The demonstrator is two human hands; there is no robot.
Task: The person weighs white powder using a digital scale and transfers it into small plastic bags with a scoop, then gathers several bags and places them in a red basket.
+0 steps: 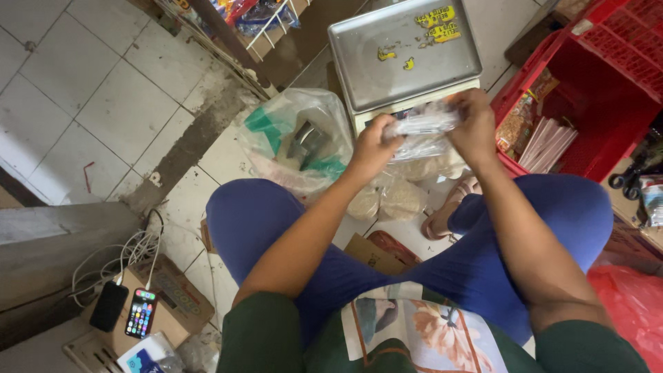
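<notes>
Both hands work a small clear plastic bag (421,135) in front of the knees, just below the scale pan (404,52) at 12 o'clock. The left hand (373,148) is clamped on the bag's left end; the right hand (473,124) is clamped on its right end, and the bag's neck is stretched tight between them. The bag's lower part hangs slack and carries a pale, grainy filling.

To do the step well, as judged here: keep both grips close to the neck, hold even tension so the film does not tear, and keep the filled part hanging below the hands so nothing spills.

Materials and shapes:
- Bag: thin, glossy, wrinkled film; the neck is gathered into a narrow band.
- Filled bags (394,197): rounded, soft pouches of the same pale filling, lying on the floor at 6 o'clock of the hands.
- Scale pan: flat, dull metal, rectangular with a raised rim and yellow sticker scraps.
- Large sack (297,141): clear, crumpled plastic at 9 o'clock, with green and grey contents.
- Crate (601,90): rigid red plastic lattice at 3 o'clock.
- Floor (103,90): pale, worn square tiles.
</notes>
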